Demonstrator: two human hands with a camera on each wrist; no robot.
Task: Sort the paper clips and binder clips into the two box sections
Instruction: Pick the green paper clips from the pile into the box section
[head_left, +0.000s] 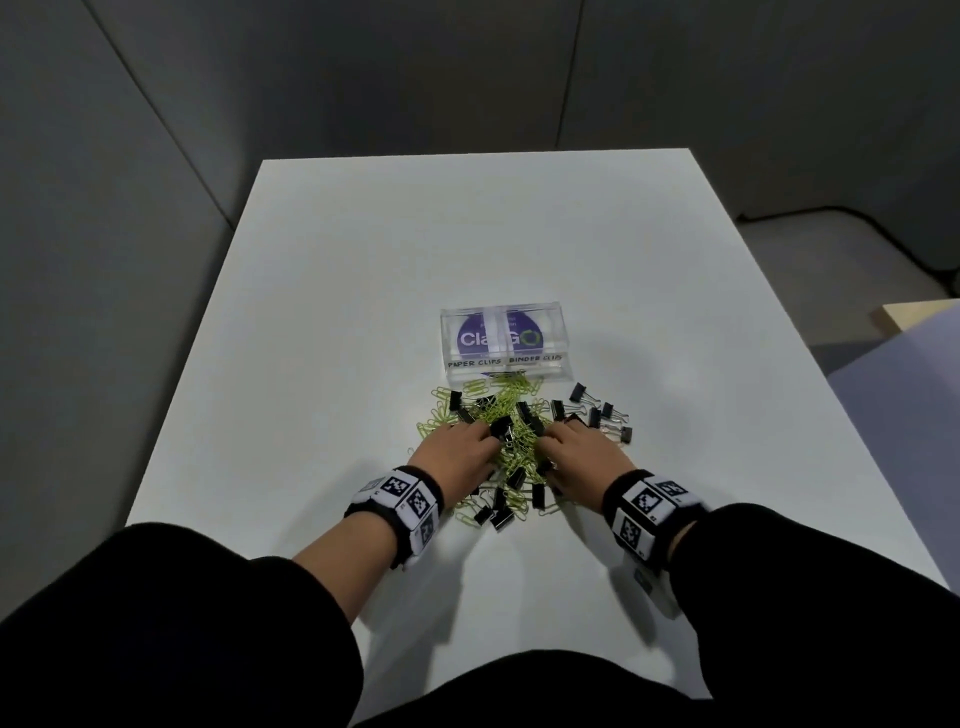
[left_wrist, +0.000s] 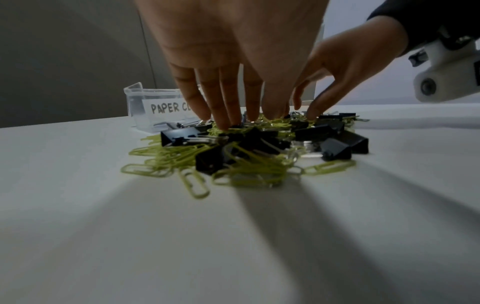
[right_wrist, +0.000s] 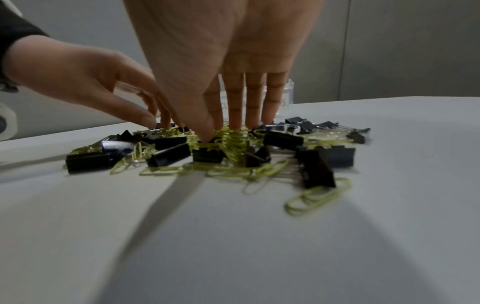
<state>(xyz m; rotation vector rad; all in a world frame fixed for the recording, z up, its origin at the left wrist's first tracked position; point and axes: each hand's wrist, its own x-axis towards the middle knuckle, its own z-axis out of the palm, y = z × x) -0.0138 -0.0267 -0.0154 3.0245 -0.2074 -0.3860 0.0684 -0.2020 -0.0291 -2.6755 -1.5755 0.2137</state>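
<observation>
both the left hand (head_left: 457, 453) and right hand (head_left: 587, 451) press spread, straight fingers into the tangled heap of yellow-green wire paper clips (head_left: 511, 410) and black metal binder clips (head_left: 602, 415) at six o'clock of the empty clear plastic two-section box (head_left: 561, 340), so a grab would likely drag linked mixed clips into one section.

Yellow-green paper clips (head_left: 511, 397) lie mixed with black binder clips (head_left: 597, 415) on a white surface (head_left: 337, 291). The clear box (head_left: 506, 340) shows a purple disc with white and green lettering. Black-and-white checkered wristbands (head_left: 402, 496), black sleeves (head_left: 171, 618).
</observation>
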